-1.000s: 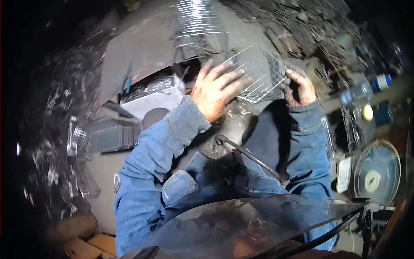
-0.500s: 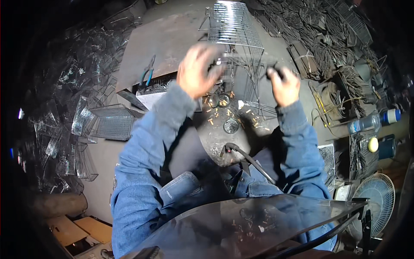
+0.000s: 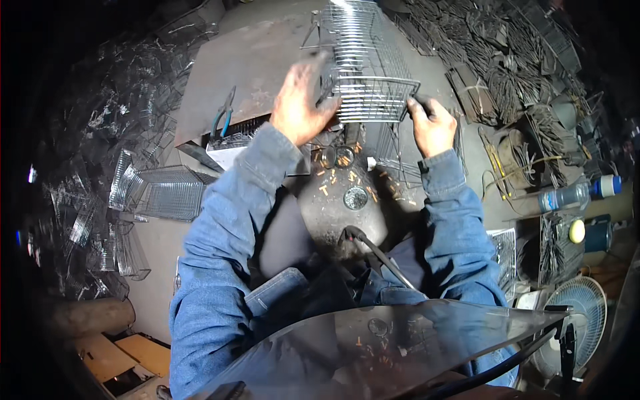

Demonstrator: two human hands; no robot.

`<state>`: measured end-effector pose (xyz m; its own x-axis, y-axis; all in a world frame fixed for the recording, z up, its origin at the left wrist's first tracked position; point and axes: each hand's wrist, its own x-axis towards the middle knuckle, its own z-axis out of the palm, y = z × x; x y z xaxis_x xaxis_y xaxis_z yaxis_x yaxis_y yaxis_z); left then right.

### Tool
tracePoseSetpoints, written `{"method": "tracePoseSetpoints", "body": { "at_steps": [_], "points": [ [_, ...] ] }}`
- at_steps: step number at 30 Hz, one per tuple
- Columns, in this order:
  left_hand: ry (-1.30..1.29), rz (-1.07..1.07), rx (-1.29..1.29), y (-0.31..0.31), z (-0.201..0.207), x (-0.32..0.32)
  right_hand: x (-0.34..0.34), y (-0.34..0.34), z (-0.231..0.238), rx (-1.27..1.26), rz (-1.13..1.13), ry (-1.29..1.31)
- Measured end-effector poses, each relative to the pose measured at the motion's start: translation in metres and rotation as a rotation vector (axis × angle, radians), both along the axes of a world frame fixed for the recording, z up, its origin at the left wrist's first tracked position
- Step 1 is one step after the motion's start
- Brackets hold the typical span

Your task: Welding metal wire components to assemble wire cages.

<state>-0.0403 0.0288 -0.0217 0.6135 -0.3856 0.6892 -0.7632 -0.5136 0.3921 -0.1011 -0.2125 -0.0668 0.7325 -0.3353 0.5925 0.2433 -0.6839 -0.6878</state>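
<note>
Ahead of me stands a long wire basket point(image 3: 377, 57) of shiny metal rods, its near end panel point(image 3: 373, 100) edged by a thicker rim rod. My right hand point(image 3: 433, 127) pinches the right corner of that end, thumb and forefinger closed on the wire. At the left side of the same end is my left hand point(image 3: 299, 103), its fingers apart and partly blurred, the thumb close to the basket's edge. Whether that thumb touches the wire, I cannot tell. Below the basket, a rounded metal surface point(image 3: 320, 217) carries a small round dish point(image 3: 356, 197) and several short copper-coloured pieces point(image 3: 325, 189).
Teal-handled pliers point(image 3: 223, 117) lie by a white box point(image 3: 227, 157) on a metal sheet point(image 3: 233, 60). Wire baskets point(image 3: 173, 190) pile up at left; rod bundles point(image 3: 477, 40) lie at right. A bottle point(image 3: 563, 198) and a fan point(image 3: 577, 320) are at right. A black cable point(image 3: 383, 257) rises near my lap.
The basket's near end has swung into clear view between my hands. My right hand has shifted slightly left and down; my left hand stays beside the basket, with its fingers moving.
</note>
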Motion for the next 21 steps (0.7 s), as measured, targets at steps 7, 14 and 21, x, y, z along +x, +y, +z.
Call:
{"method": "tracePoseSetpoints", "body": {
  "at_steps": [7,14,21],
  "points": [
    [0.202,0.034,-0.134,0.002,-0.004,-0.005,0.002,0.018,-0.015,0.070,0.099,-0.121],
    [0.186,0.028,-0.102,-0.020,0.023,0.002,0.009,0.019,-0.024,0.208,0.004,-0.196],
    [0.103,0.122,0.159,-0.044,0.027,-0.019,0.013,-0.003,-0.026,0.262,-0.029,-0.225]
  ]
}}
